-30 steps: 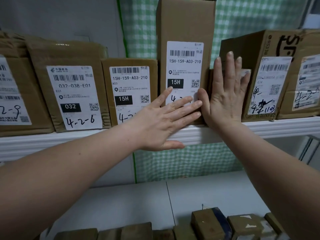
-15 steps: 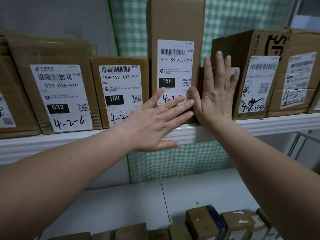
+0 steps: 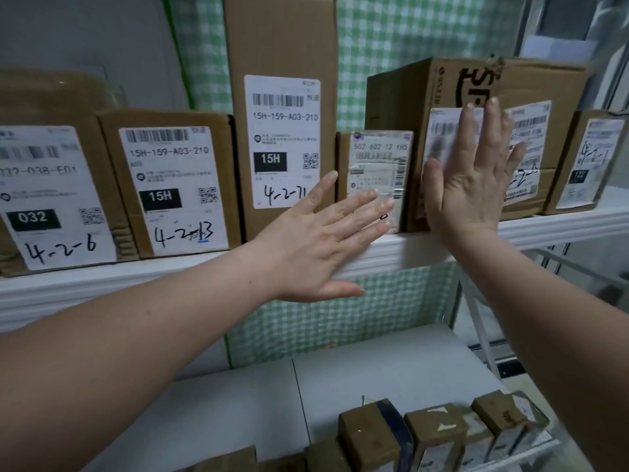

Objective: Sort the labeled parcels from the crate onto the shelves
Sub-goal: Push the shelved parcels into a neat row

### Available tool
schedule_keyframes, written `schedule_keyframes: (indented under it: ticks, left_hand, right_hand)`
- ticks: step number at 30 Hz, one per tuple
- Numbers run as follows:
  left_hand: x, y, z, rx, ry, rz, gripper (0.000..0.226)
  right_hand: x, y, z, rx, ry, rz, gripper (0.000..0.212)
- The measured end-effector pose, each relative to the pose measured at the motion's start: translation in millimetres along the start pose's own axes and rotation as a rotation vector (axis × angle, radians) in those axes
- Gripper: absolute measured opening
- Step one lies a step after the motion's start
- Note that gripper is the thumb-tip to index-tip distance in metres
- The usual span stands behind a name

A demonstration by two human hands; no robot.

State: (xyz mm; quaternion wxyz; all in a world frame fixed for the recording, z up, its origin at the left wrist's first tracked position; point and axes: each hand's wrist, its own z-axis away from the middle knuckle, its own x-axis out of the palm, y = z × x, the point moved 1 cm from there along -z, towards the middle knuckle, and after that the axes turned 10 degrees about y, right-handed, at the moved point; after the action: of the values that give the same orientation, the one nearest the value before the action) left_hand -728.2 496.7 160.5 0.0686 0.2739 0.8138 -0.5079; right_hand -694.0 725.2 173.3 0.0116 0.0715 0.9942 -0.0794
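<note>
The single head-worn camera faces the upper shelf (image 3: 102, 284) from close by, also taking in the lower shelf (image 3: 374, 376) below.

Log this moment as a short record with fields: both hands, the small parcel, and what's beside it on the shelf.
Left hand: open, fingers straight, tips over the lower front of the small parcel; contact unclear
Right hand: open, raised, motion-blurred, before the large box
Small parcel: upright on the white shelf
Neighbours: tall box on its left, large box on its right
</note>
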Motion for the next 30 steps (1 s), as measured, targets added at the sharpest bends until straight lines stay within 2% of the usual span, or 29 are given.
schedule_keyframes:
  ticks: [13,30]
  left_hand:
    - [12,17,-31,-0.082,-0.124,-0.068,0.080]
    - [9,24,-40,-0.100,-0.157,-0.116,0.075]
  right_hand:
    - [27,12,-10,-0.228,0.092,-0.168,0.065]
    - [29,8,-9,-0.234,0.107,-0.230,0.066]
